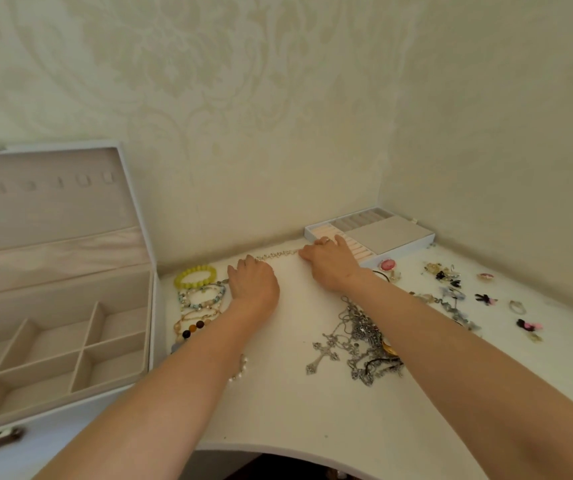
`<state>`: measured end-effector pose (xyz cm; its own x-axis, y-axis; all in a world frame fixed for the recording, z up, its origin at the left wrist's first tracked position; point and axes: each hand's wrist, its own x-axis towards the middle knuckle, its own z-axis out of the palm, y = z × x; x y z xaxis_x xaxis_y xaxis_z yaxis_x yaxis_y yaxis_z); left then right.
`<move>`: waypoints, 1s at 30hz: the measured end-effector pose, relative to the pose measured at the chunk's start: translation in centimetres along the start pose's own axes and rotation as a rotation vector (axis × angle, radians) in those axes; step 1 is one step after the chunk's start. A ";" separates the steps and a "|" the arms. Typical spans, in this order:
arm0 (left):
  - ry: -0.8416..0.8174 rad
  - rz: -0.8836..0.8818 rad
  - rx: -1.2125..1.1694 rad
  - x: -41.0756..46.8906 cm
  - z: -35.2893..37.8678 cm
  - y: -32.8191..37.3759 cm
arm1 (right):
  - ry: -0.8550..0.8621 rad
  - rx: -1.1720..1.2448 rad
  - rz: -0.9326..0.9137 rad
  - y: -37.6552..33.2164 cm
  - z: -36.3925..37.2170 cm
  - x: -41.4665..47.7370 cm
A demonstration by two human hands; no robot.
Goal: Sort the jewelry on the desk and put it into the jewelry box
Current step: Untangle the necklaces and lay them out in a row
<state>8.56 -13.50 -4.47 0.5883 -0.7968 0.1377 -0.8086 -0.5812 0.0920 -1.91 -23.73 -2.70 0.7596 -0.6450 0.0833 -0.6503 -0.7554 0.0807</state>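
Observation:
A thin silver chain (278, 254) lies stretched along the far edge of the white desk (295, 410). My left hand (253, 280) pinches its left end and my right hand (330, 263) pinches its right end. The open white jewelry box (53, 341) stands at the left, lid up, with several bare compartments. Beaded bracelets, one of them yellow (195, 276), lie beside my left hand. A tangle of silver necklaces with a cross pendant (323, 356) sits under my right forearm.
A removable tray (392, 233) with ring rolls rests in the far right corner. Small earrings, a pink brooch (387, 265), rings and hair clips are scattered on the right. Walls close off the back and right side. The desk's front edge curves inward.

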 end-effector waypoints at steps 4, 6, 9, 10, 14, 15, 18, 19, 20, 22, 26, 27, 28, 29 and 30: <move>-0.008 0.013 -0.062 -0.4 -0.3 0.4 | 0.054 0.221 0.037 0.5 -0.6 -0.9; 0.048 0.078 -0.123 -1.5 -1.0 1.1 | 0.119 0.289 0.061 0.7 -1.6 -2.0; 0.093 0.147 -0.187 -3.5 -2.0 2.4 | 0.083 0.402 0.053 1.5 -3.1 -4.4; 0.055 0.165 -0.235 -4.1 -2.3 2.8 | 0.048 0.444 0.049 1.8 -3.4 -5.3; -0.236 0.254 -0.542 -5.4 -2.9 4.1 | -0.048 0.534 0.094 2.9 -4.5 -8.4; -0.260 0.277 -0.575 -5.6 -2.8 4.4 | -0.057 0.539 0.102 3.1 -4.7 -9.1; -0.237 0.314 -0.587 -6.1 -1.8 5.3 | -0.055 0.508 0.122 3.3 -4.2 -10.5; -0.210 0.315 -0.586 -6.2 -1.3 5.5 | -0.048 0.505 0.132 3.3 -3.7 -10.7; -0.175 0.315 -0.593 -6.3 -1.0 5.7 | -0.038 0.511 0.140 3.3 -3.4 -10.8; -0.130 0.315 -0.629 -6.2 -0.5 5.9 | 0.006 0.544 0.159 3.3 -2.7 -11.0; -0.070 0.333 -0.680 -6.2 0.4 5.9 | 0.084 0.681 0.178 3.7 -2.2 -11.5; -0.055 0.324 -0.702 -6.2 0.5 5.8 | 0.105 0.704 0.174 3.9 -2.1 -11.6; -0.050 0.315 -0.741 -6.3 0.5 5.8 | 0.121 0.717 0.165 3.9 -2.0 -11.7; -0.055 0.306 -0.810 -6.4 0.5 5.7 | 0.132 0.726 0.152 3.9 -2.1 -11.9; -0.068 0.296 -0.909 -6.5 0.3 5.7 | 0.142 0.735 0.137 3.9 -2.1 -12.0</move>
<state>0.14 -11.70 -5.12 0.3353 -0.9154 0.2229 -0.6038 -0.0272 0.7967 -13.54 -18.70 -1.30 0.6314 -0.7554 0.1754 -0.5266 -0.5837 -0.6181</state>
